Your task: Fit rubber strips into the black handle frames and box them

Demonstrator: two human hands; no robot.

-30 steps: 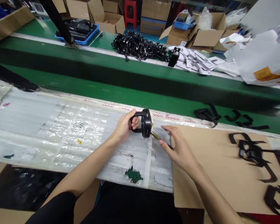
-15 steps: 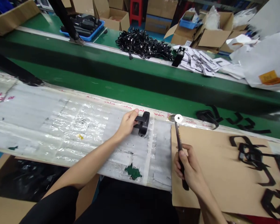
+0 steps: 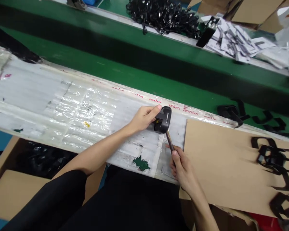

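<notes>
My left hand (image 3: 145, 118) is closed on a black plastic bracket (image 3: 167, 119), gripping its arms between thumb and fingers above the plastic-covered bench. Wrapped round the dark handle of a hammer (image 3: 170, 141) is my right hand (image 3: 181, 163), just below and to the right of the bracket. The hammer's head is hidden behind the bracket, and I cannot tell whether the two touch.
A cardboard sheet (image 3: 214, 154) lies at the right with several black brackets (image 3: 273, 158) on it. More black parts (image 3: 231, 112) rest on the green belt (image 3: 106, 73). Beyond are a heap of black cables (image 3: 161, 16) and white papers (image 3: 236, 40). An open carton (image 3: 21, 186) stands lower left.
My left hand has turned the bracket so its outer face shows more. My right hand has moved the hammer left, its head going behind the bracket. The view has tilted downward.
</notes>
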